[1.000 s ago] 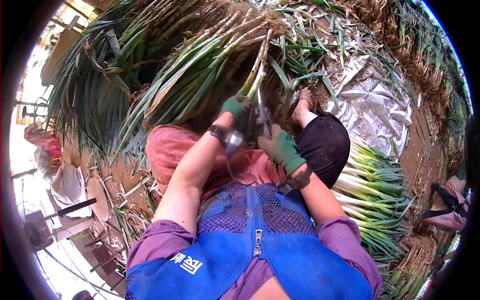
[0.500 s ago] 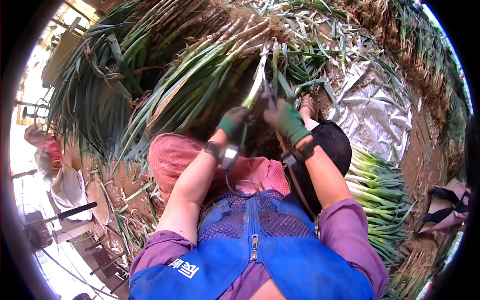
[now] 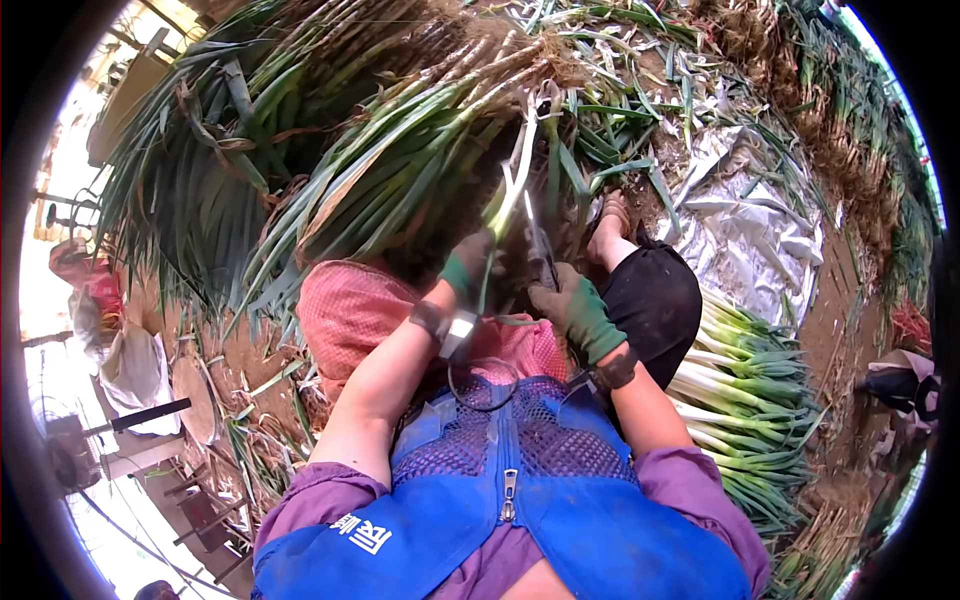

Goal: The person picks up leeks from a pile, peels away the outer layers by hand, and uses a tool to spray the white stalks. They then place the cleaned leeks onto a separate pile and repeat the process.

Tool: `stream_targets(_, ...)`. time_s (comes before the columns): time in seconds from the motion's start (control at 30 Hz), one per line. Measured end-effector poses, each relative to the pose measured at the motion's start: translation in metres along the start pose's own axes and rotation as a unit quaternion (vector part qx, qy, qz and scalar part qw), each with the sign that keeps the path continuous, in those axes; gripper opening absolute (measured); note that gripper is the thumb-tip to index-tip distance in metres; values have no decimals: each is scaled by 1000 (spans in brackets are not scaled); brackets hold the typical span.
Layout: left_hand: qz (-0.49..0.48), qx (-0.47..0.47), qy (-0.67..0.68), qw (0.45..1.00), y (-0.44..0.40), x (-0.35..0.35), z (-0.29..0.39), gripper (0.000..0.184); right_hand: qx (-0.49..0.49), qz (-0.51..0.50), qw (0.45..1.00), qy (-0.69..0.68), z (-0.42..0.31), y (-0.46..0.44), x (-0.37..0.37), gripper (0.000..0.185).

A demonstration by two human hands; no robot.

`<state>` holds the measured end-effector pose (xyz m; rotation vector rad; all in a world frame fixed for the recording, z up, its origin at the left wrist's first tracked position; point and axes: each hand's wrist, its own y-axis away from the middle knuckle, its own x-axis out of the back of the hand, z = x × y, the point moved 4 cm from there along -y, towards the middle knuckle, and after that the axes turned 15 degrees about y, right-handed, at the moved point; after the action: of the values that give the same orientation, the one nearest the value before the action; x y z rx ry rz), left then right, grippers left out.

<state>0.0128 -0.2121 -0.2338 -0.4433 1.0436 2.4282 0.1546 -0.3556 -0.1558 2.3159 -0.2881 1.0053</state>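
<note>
My left hand (image 3: 468, 264), in a dark green-and-black work glove, is closed around a green onion (image 3: 516, 180). Its white stem points away from me, the root end farthest off; the leaves by the hand are partly hidden. In my gloved right hand (image 3: 578, 312) is a slim metal tool (image 3: 541, 245), gripped with its thin bright tip pointing up beside the stem. The tool's exact kind is not clear. Beyond my hands lies a heap of untrimmed green onions (image 3: 400, 150), roots to the right and leaves toward me.
Cleaned green onions (image 3: 745, 400) lie in a row at my right. A crumpled silvery sheet (image 3: 745, 225) covers ground beyond them. Loose leaf scraps (image 3: 640, 60) litter the soil ahead. More onions (image 3: 850, 130) line the far right. A round board (image 3: 197, 400) stands left.
My right hand has drawn back toward me with the metal tool. My left hand has come slightly back and left, the onion still in it.
</note>
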Motion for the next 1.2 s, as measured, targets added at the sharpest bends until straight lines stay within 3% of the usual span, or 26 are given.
stream_targets(0.13,27,-55,9,998,18,-15,-7,25,-26,11,993,-119,27,-9,-13,48)
stream_targets(0.23,-38,-69,-252,964,17,-18,0,34,-20,44,985,-164,32,-14,-9,45)
stream_targets(0.3,-87,-63,-440,891,4,-18,-1,39,-24,49,985,-163,30,-12,-3,45)
stream_targets(0.4,125,-292,-589,743,-13,-18,21,46,-27,48,992,-112,18,-6,8,45)
stream_targets(0.43,142,-318,-592,726,-10,-18,27,49,-15,61,995,-78,25,-9,-3,44)
stream_targets(0.47,160,-256,-625,720,-23,-6,23,53,-2,72,996,-45,21,-7,-5,43)
stream_targets(0.53,145,-104,-643,745,-41,11,18,52,-21,30,999,6,15,0,-8,48)
stream_targets(0.63,106,-90,-619,773,-49,11,28,48,-34,-18,999,28,0,8,-7,53)
stream_targets(0.73,16,-17,-496,868,-67,21,17,51,-37,-14,999,21,3,-3,-7,52)
stream_targets(0.77,-22,-38,-463,885,-80,32,4,55,-32,-16,999,8,7,-7,-10,51)
stream_targets(0.87,-17,-13,-284,959,-93,42,-19,54,-10,-29,999,16,-6,1,0,51)
stream_targets(0.9,-9,24,-253,967,-94,49,-22,54,-12,-28,999,29,-8,6,2,49)
stream_targets(1.0,-9,-28,-274,961,-39,14,17,25,-5,-30,998,49,-10,25,-2,47)
stream_targets(1.1,-81,3,-108,991,-28,4,16,24,18,-32,999,28,-11,34,-4,49)
stream_targets(1.17,-120,-77,-195,970,-36,14,7,25,7,-14,999,33,-13,27,0,50)
stream_targets(1.2,-119,-73,-194,971,-42,22,0,25,2,-5,999,35,-14,20,3,51)
